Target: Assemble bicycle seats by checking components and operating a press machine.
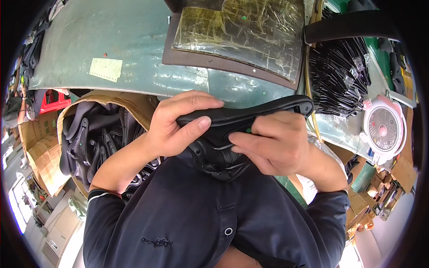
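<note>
Head view: cardboard box [136, 105] of black saddles [82, 137]

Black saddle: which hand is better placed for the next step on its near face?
Right hand, probably: its fingers curl at that face, while the left hand grips the saddle's left end.

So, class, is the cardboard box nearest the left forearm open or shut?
Open: the cardboard box gapes at the top, with black padded parts showing inside.
</note>
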`<state>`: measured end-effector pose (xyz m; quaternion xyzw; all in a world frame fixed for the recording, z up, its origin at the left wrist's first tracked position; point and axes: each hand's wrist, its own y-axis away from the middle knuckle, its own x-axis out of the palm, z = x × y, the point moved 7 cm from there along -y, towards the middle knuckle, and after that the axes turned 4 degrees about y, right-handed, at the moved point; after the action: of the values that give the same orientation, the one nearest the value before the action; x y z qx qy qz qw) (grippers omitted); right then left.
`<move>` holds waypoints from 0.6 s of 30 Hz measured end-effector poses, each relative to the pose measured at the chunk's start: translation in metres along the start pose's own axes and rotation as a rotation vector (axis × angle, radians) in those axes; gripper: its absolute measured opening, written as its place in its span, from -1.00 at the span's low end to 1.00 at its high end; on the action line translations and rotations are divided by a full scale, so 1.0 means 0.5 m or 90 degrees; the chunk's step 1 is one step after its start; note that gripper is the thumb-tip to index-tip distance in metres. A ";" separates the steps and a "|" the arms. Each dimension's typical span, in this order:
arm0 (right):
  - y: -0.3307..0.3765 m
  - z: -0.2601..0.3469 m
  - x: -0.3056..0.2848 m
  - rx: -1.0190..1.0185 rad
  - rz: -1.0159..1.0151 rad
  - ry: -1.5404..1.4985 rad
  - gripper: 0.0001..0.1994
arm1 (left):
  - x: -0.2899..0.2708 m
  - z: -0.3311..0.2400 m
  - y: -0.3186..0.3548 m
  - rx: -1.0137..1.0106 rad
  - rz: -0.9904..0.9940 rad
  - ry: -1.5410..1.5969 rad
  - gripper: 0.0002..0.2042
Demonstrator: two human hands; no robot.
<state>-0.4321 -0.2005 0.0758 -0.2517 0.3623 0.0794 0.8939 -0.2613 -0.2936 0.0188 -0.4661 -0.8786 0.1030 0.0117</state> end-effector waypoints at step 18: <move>-0.013 -0.219 -0.023 0.336 -0.331 0.168 -0.39 | -0.021 0.097 -0.158 -0.129 -0.401 -0.141 -0.57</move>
<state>-0.5047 -0.2612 0.0195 -0.1043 0.4065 -0.2785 0.8639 -0.3255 -0.3537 -0.0128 -0.1571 -0.9810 0.0562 -0.0991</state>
